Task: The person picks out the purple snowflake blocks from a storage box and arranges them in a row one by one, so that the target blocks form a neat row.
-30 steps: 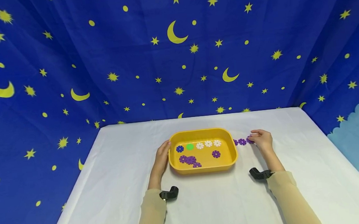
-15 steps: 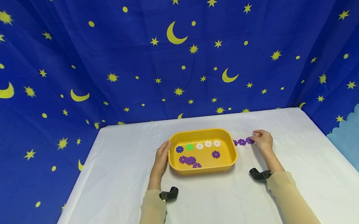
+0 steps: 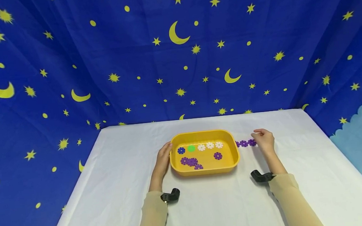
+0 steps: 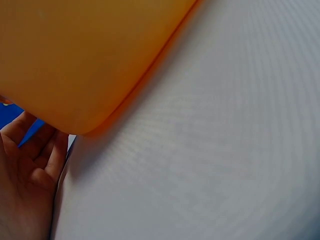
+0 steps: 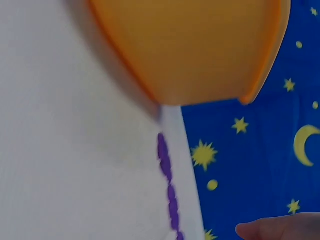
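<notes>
A yellow tray (image 3: 206, 170) stands on the white table. My left hand (image 3: 161, 160) rests at its left end, fingertips at the rim; in the left wrist view the fingers (image 4: 20, 126) lie loosely beside the tray's corner. To the right of the tray, a row of purple snowflake discs (image 3: 244, 143) lies on the cloth, partly hidden by the tray's rim. My right hand (image 3: 265, 141) is at the far end of this row, thumb and index finger apart close to the last purple disc (image 3: 251, 142). The right wrist view shows only one finger (image 5: 275, 228), away from the row.
Inside the tray lie a blue disc (image 3: 181, 150), a green disc (image 3: 191, 148), three white discs (image 3: 210, 145), a clump of purple discs (image 3: 191, 161) and a lone purple disc (image 3: 217, 156). A blue curtain (image 3: 131, 53) with stars and moons hangs behind the white table (image 3: 207, 210).
My right thumb and index finger have drawn back from the last purple disc, which now shows more fully. The left hand and the tray have stayed in place.
</notes>
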